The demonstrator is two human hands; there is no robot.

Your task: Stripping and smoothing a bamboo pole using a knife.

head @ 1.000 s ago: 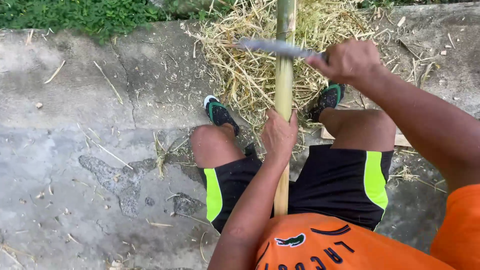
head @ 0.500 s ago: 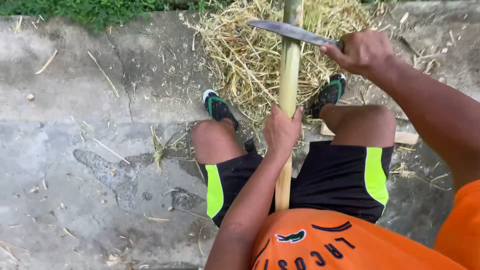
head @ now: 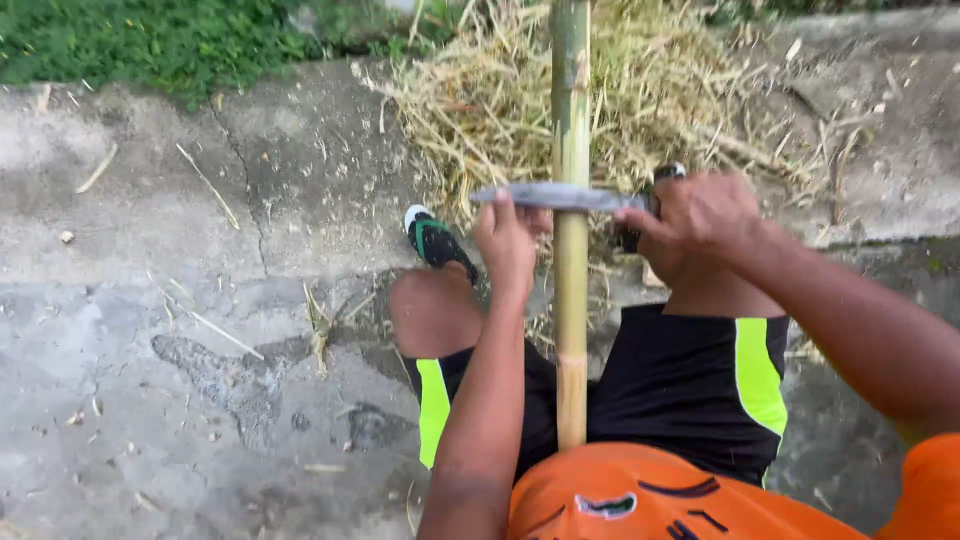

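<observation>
A long yellow-green bamboo pole [head: 571, 120] runs from my lap away over the ground between my knees. A knife [head: 560, 196] with a grey blade lies crosswise on the pole. My right hand [head: 700, 225] grips the knife's dark handle on the right of the pole. My left hand [head: 510, 245] is on the left of the pole, its fingers pressed on the blade's tip end. Neither hand holds the pole itself.
A heap of dry straw and shavings [head: 480, 100] lies ahead under the pole. Cracked concrete [head: 200, 330] spreads to the left, with grass [head: 150, 40] along its far edge. My green-and-black shoe [head: 437, 243] rests by the straw.
My left hand has left the pole and gone up to the blade's tip. The knife has come nearer to me along the pole, and the view has drawn closer.
</observation>
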